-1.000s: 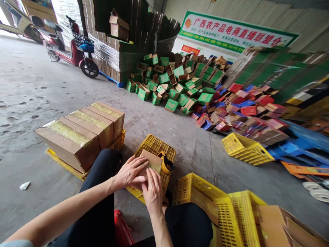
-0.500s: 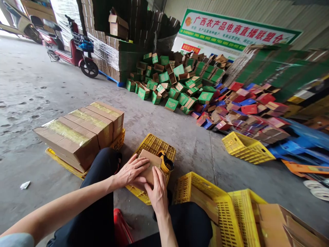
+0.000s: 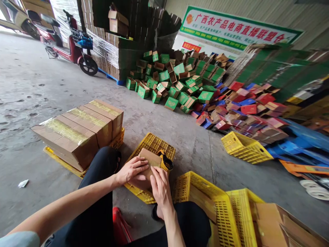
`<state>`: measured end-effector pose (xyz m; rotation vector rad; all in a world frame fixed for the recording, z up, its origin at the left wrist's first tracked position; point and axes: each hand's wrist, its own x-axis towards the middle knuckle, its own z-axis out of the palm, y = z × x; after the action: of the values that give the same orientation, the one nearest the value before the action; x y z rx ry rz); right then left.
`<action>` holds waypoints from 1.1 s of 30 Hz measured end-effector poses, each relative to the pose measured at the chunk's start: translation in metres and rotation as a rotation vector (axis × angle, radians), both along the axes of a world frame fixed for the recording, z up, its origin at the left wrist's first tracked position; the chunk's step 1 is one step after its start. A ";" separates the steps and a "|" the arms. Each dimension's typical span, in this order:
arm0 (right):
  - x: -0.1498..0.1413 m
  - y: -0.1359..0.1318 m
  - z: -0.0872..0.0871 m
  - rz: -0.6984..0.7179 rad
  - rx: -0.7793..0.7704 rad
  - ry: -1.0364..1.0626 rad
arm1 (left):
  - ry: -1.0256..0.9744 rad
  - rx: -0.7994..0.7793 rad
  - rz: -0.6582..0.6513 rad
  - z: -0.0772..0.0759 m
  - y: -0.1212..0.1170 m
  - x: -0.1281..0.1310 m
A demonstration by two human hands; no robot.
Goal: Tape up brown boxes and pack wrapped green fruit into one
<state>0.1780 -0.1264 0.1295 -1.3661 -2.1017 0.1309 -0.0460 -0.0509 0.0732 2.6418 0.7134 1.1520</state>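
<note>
A small brown cardboard box (image 3: 147,155) lies on an upturned yellow plastic crate (image 3: 164,145) in front of my knees. My left hand (image 3: 132,170) rests on the box's left part, fingers stretched over the top and thumb lower down. On its right part, my right hand (image 3: 160,183) presses with outstretched fingertips. Just beyond the right fingers, against the box, is a yellow tape dispenser (image 3: 166,163) with a dark round opening. The hands cover much of the box's near side.
Taped cartons (image 3: 77,127) sit on a yellow crate to the left. Right of my knee, yellow crates (image 3: 226,209) hold flat cardboard (image 3: 275,219). Farther off are heaps of green boxes (image 3: 171,103) and red-blue boxes (image 3: 249,109), another yellow crate (image 3: 246,147) and a red scooter (image 3: 66,55).
My right hand has shifted slightly on the box, its thumb drawn in toward the fingers. The left hand stays on the box, and the view has moved slightly.
</note>
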 end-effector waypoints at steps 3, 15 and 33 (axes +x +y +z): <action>0.000 0.014 0.005 -0.071 -0.001 -0.039 | -0.002 0.032 0.002 0.001 0.003 0.000; -0.003 0.026 -0.005 -0.130 0.015 0.007 | 0.176 -0.081 0.135 0.031 -0.007 0.010; -0.014 -0.019 -0.048 -0.280 0.088 0.338 | 0.370 -0.050 0.277 0.040 -0.020 0.009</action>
<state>0.1641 -0.1459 0.0818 -1.4562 -1.6066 0.1412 -0.0374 -0.0711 0.1134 2.8071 1.1866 0.6852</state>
